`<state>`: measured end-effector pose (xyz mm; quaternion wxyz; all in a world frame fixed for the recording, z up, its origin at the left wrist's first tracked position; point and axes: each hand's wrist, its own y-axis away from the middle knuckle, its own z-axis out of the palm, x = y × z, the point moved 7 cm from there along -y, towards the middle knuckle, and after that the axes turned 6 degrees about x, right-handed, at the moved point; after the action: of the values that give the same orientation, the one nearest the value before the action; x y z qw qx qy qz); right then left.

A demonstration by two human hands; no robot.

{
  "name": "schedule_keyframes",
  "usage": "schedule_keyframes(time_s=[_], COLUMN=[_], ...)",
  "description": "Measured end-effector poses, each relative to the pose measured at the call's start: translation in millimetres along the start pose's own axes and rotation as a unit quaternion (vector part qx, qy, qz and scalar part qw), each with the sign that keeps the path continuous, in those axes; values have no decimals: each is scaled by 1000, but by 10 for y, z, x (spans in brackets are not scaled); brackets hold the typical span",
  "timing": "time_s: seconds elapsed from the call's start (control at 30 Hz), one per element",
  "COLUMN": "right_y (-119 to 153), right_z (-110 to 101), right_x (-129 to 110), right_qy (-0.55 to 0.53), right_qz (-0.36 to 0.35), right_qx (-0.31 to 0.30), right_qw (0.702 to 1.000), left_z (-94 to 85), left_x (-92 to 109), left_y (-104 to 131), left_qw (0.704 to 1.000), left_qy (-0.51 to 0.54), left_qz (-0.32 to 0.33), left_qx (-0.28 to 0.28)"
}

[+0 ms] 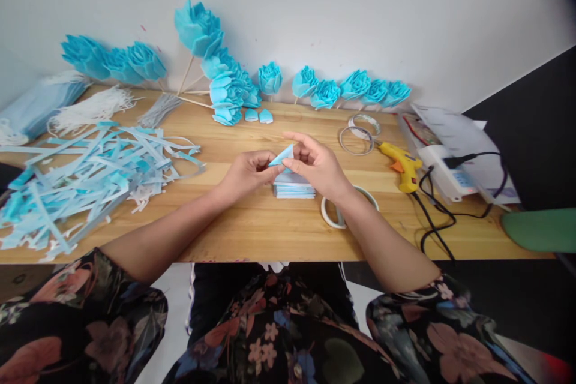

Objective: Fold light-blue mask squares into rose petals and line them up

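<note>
Near the middle of the worktop's front edge (252, 246), the left hand (247, 177) and right hand (317, 168) pinch a folded blue piece (282, 157) above the stack (294, 187). Keeping the tip aligned while pressing the crease evenly should keep the fold crisp.

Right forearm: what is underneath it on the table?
Near the wrist, the right forearm passes over a white ring on the wooden table. The ring shows on both sides; its covered part, and anything directly below the arm, can't be seen.
</note>
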<state>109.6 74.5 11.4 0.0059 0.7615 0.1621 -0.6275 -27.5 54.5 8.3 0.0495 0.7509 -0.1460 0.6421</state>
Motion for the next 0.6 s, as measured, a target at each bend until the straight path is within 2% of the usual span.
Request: schedule_keyframes(time_s=[0.3,0.6], right_y=[-18,-21], right_z=[-44,-58], right_x=[10,-7], right_qy=[-5,-13], right_qz=[-4,-13], right_qx=[20,39], right_qw=[1000,999], left_z=[-87,-82], left_x=[-4,-37], left_y=[-33,-37], left_qw=[997,997], left_qy=[65,70], left_qz=[-23,-20], left_qx=[31,31])
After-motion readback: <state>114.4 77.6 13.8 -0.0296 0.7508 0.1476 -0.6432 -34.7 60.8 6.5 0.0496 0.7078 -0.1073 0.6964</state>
